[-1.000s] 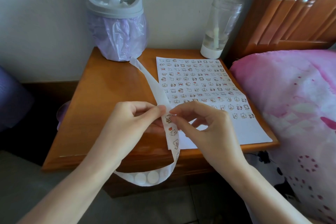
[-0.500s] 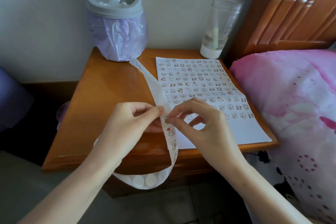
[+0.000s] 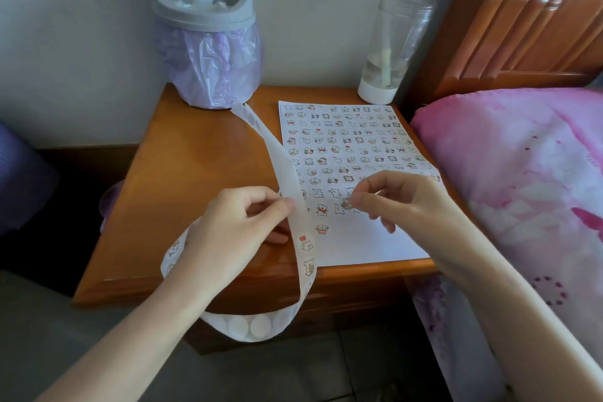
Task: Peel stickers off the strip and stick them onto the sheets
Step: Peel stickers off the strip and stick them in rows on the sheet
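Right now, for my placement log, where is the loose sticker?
Head view, right of centre: the sticker is pinched by the right hand over the sheet, right of the strip.

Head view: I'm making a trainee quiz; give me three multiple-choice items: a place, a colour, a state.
1. Where does the bin stand? A) back left of the bedside table B) on the bed C) on the floor
2. What colour is its liner bag? A) green B) pale purple C) black
3. What is the right hand doing? A) lying flat, empty B) pinching a sticker over the sheet C) holding a bottle
Answers: 1 A, it stands at the table's far left corner; 2 B, lilac plastic hangs round the bin; 3 B, it pinches one while the left hand grips the strip.
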A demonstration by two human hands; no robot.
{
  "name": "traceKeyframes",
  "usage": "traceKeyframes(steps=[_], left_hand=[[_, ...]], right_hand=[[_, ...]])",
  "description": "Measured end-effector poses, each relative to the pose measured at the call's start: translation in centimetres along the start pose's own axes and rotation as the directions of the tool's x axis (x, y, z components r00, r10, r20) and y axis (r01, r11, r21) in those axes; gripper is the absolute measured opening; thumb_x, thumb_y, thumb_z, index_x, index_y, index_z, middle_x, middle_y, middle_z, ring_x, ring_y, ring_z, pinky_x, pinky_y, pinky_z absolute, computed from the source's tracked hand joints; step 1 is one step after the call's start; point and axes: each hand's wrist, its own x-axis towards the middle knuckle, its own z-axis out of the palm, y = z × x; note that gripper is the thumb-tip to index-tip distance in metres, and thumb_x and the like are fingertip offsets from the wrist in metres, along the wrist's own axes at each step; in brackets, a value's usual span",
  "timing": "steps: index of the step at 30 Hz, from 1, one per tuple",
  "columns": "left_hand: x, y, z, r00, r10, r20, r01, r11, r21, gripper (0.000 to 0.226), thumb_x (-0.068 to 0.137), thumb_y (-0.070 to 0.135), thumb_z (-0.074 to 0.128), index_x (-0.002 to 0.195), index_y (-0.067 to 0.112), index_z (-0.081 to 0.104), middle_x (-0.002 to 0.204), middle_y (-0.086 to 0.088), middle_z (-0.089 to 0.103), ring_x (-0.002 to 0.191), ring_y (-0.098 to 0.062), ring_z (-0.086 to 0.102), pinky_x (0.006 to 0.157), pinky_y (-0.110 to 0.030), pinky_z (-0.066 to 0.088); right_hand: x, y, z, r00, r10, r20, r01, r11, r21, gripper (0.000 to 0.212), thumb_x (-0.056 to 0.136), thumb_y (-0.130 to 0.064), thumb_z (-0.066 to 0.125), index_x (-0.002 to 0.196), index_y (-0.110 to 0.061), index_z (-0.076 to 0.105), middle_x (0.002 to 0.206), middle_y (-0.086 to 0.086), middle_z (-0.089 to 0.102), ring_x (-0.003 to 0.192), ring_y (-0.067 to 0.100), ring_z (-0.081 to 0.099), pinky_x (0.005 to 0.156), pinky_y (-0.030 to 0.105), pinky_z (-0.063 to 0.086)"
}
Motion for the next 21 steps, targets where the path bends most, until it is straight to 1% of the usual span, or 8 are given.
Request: traceKeyframes(steps=[3, 6, 9, 11, 14, 16, 19, 21], left_hand=[[0.0, 0.1, 0.1, 1.000, -0.010, 0.004, 0.010, 1.000, 0.028, 0.019, 0.081, 0.042, 0.058, 0.082, 0.030, 0.072, 0.085, 0.016, 0.074, 0.076, -0.006, 0.072, 0.085, -0.045, 0.054], [0.0, 0.1, 0.2, 1.000, -0.014, 0.003, 0.014, 0.999, 0.050, 0.017, 0.082, 0.040, 0.058, 0.083, 0.030, 0.071, 0.085, 0.018, 0.074, 0.074, -0.004, 0.071, 0.085, -0.043, 0.055], [0.1, 0.1, 0.2, 1.000, -0.019, 0.005, 0.018, 0.998, 0.062, 0.015, 0.085, 0.037, 0.059, 0.084, 0.029, 0.071, 0.086, 0.017, 0.073, 0.073, -0.004, 0.071, 0.084, -0.041, 0.056], [0.1, 0.1, 0.2, 1.000, -0.022, 0.009, 0.022, 0.997, 0.075, 0.014, 0.086, 0.037, 0.059, 0.084, 0.029, 0.070, 0.087, 0.018, 0.073, 0.072, -0.003, 0.071, 0.083, -0.041, 0.056], [0.1, 0.0, 0.2, 1.000, -0.017, 0.008, 0.016, 0.995, 0.096, 0.013, 0.086, 0.037, 0.058, 0.083, 0.030, 0.069, 0.086, 0.020, 0.072, 0.071, -0.001, 0.070, 0.083, -0.038, 0.057], [0.1, 0.0, 0.2, 1.000, -0.016, 0.006, 0.015, 0.994, 0.106, 0.013, 0.087, 0.037, 0.058, 0.083, 0.031, 0.069, 0.086, 0.022, 0.071, 0.070, 0.000, 0.070, 0.082, -0.036, 0.057], [0.1, 0.1, 0.2, 1.000, -0.016, 0.006, 0.015, 0.992, 0.128, 0.014, 0.087, 0.038, 0.057, 0.083, 0.031, 0.069, 0.087, 0.022, 0.071, 0.070, 0.001, 0.069, 0.081, -0.035, 0.057], [0.1, 0.1, 0.2, 1.000, -0.012, 0.001, 0.012, 0.990, 0.139, 0.015, 0.087, 0.039, 0.057, 0.083, 0.031, 0.069, 0.087, 0.022, 0.071, 0.069, 0.001, 0.069, 0.081, -0.035, 0.057]], right_hand=[[0.2, 0.4, 0.2, 0.998, 0.032, 0.048, -0.029, 0.998, -0.061, 0.003, 0.080, -0.022, 0.072, 0.077, -0.020, 0.072, 0.068, -0.009, 0.069, 0.052, -0.003, 0.052, 0.050, 0.012, 0.042], [0.3, 0.8, 0.3, 0.997, 0.047, 0.055, -0.045, 0.998, -0.053, 0.003, 0.080, -0.019, 0.072, 0.078, -0.016, 0.073, 0.063, -0.007, 0.067, 0.049, -0.002, 0.050, 0.047, 0.012, 0.038], [0.3, 0.9, 0.3, 0.997, 0.054, 0.054, -0.051, 0.997, -0.056, 0.004, 0.080, -0.016, 0.073, 0.079, -0.011, 0.073, 0.057, -0.009, 0.065, 0.045, -0.003, 0.048, 0.044, 0.007, 0.035], [0.4, 1.0, 0.5, 0.997, 0.053, 0.060, -0.048, 0.996, -0.071, 0.004, 0.080, -0.016, 0.073, 0.079, -0.012, 0.074, 0.061, -0.006, 0.068, 0.050, -0.002, 0.052, 0.047, 0.007, 0.038], [0.5, 1.2, 0.5, 0.997, 0.056, 0.061, -0.049, 0.992, -0.115, 0.003, 0.079, -0.019, 0.074, 0.078, -0.016, 0.075, 0.075, -0.001, 0.074, 0.062, 0.004, 0.058, 0.057, 0.012, 0.044], [0.6, 1.3, 0.6, 0.997, 0.060, 0.058, -0.052, 0.991, -0.124, 0.003, 0.078, -0.020, 0.075, 0.078, -0.017, 0.075, 0.078, 0.001, 0.074, 0.065, 0.006, 0.059, 0.059, 0.013, 0.045], [0.7, 1.4, 0.7, 0.997, 0.055, 0.054, -0.048, 0.991, -0.127, 0.003, 0.077, -0.019, 0.075, 0.078, -0.016, 0.075, 0.078, 0.002, 0.074, 0.069, 0.011, 0.062, 0.064, 0.019, 0.047], [0.7, 1.5, 0.7, 0.997, 0.051, 0.054, -0.044, 0.990, -0.135, 0.002, 0.077, -0.018, 0.076, 0.078, -0.017, 0.075, 0.078, 0.001, 0.074, 0.068, 0.010, 0.063, 0.063, 0.017, 0.048]])
